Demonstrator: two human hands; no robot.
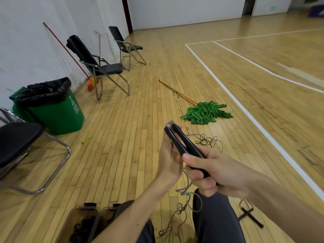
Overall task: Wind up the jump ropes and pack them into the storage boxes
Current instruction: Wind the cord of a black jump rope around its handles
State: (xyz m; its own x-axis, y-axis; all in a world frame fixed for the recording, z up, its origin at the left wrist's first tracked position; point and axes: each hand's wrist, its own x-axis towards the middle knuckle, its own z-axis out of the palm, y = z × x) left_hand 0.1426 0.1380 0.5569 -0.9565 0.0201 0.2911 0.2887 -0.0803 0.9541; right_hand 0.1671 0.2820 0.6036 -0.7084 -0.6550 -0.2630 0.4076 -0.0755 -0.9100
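Indoor sports hall: a pale wooden strip floor [122, 146] marked with white painted court lines [245, 110] runs ahead and to the right of a person's left hand [169, 155] and right hand [215, 172]. Just beyond the hands lies a green cloth-strip mop [205, 112]. Far to their left, black metal-framed folding chairs [112, 68] and a green plastic bin [57, 113] line a white wall [26, 41].

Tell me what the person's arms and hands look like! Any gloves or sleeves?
No gloves: the left hand and the right hand are both bare, with no rings showing. The left forearm and the right forearm are bare too; no sleeve, watch or bracelet is in view. Below them, the legs wear dark grey trousers.
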